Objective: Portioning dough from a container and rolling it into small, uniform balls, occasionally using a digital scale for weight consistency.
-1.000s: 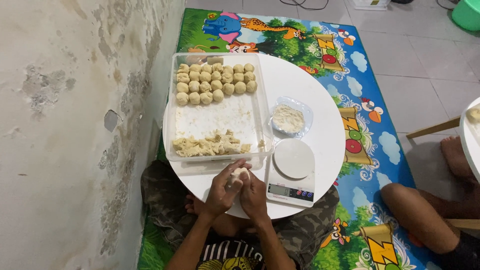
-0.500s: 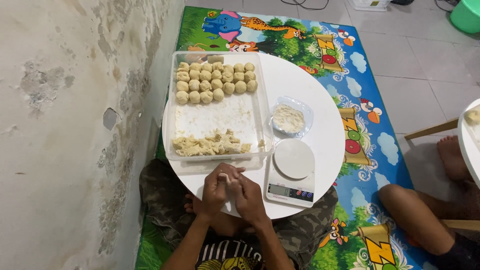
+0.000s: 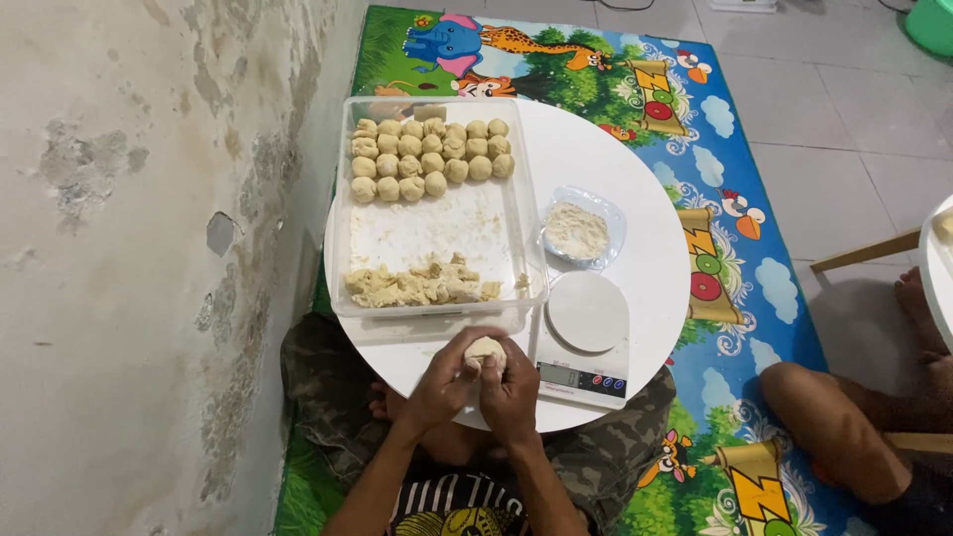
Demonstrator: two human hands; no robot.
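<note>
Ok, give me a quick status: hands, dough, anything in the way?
Left hand and right hand cupped around one dough piece. Over round white table, near edge. Clear tray and kitchen scale close ahead, neither touching.

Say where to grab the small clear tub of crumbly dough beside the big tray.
Probably the small clear tub by its rim, from above, pinching near and far edges. It sits open and upright, with the large clear tray close on one side and the kitchen scale just in front.

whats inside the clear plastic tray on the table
The clear plastic tray holds rows of dough balls at its far end and a heap of rough dough pieces at its near end. Nothing covers them.
</note>
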